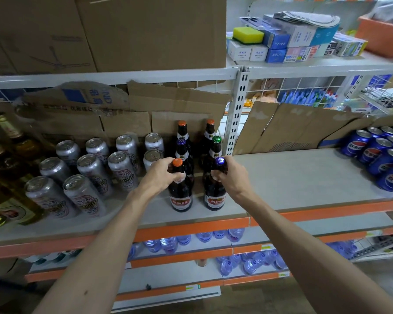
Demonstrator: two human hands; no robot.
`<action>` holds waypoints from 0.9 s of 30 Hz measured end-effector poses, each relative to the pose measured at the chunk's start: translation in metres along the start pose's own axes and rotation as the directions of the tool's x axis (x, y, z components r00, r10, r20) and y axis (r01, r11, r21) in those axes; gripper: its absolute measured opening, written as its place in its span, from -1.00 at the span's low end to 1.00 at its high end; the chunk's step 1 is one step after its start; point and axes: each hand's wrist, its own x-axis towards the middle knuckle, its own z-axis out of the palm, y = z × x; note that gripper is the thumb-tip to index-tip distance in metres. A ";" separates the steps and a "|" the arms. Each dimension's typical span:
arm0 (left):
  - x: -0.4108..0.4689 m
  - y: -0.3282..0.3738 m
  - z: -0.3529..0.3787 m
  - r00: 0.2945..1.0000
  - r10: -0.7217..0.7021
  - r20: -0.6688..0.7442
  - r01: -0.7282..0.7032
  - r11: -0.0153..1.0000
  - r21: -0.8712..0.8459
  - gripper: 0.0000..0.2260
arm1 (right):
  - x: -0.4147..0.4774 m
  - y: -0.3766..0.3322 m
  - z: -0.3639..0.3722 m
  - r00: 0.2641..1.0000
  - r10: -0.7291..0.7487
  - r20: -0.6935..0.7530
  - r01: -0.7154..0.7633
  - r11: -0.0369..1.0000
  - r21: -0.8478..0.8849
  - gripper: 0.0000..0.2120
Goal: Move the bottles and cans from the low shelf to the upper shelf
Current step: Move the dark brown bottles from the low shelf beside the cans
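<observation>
The grey shelf point(304, 177) with its orange front edge runs under both hands. Above the hands, a big cardboard box point(145, 30) fills the next level up. Out beyond the left hand stand rows of silver cans point(89, 175); well off past the right hand sits a cluster of blue cans point(381, 152). Just beyond the fingertips, four more brown bottles point(210, 132) stand in two files against a cardboard backing.

The left hand point(161, 173) has its fingers curled round the neck of the orange-capped bottle point(180, 196). The right hand point(230, 175) grips the neck of the purple-capped bottle point(214, 197) the same way. Both bottles are upright, and their bases appear to rest near the shelf front, one heading each file. I judge this to be the placing level. A neck grip keeps tall glass vertical and lets it slot in beside its neighbours.
</observation>
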 end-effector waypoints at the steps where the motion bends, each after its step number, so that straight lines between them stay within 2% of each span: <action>1: -0.001 0.000 0.001 1.000 0.002 -0.016 -0.002 1.000 -0.012 -0.73 | 0.000 0.000 0.000 1.000 0.001 -0.008 -0.001 1.000 0.003 -0.78; 8: -0.006 -0.002 0.013 0.991 0.020 -0.135 -0.027 0.998 -0.052 -0.75 | 0.000 0.001 0.008 0.996 0.026 -0.082 -0.026 1.000 0.000 -0.74; 16: -0.004 -0.006 0.011 0.992 0.017 -0.127 -0.025 0.998 -0.061 -0.64 | 0.001 -0.001 0.010 0.991 -0.014 -0.133 0.008 0.999 -0.050 -0.76; 27: -0.004 -0.006 0.012 0.989 0.029 -0.147 -0.035 0.999 -0.036 -0.60 | 0.000 -0.002 0.007 0.992 -0.039 -0.116 0.037 0.999 -0.023 -0.80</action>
